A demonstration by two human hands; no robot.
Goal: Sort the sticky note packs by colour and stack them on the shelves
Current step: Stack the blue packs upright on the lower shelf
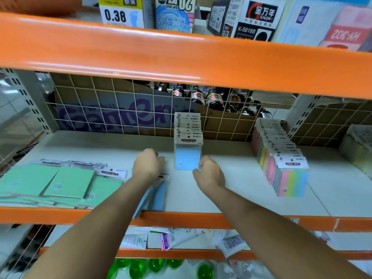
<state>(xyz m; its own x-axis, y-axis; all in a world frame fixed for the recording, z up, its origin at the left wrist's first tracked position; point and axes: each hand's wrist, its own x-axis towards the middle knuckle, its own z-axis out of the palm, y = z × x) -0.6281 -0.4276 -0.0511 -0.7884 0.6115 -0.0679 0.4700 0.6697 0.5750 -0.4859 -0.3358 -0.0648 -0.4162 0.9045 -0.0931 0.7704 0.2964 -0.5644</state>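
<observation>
Standing upright just left of the right grip (208, 171), blue pack row (188, 146); fingers curled against its front; left grip (148, 164) curled, unclear.

I read "STICKY NOTE" on the blue pack (188, 156) at 12 o'clock, "0.38" on a box (120, 12) at 11, "K-5018B" on a carton (255, 19) at 1.

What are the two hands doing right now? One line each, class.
Left hand: fingers curled, reaching over the blue packs lying flat; any grip cannot be told.
Right hand: grips the front upright blue pack.
</observation>
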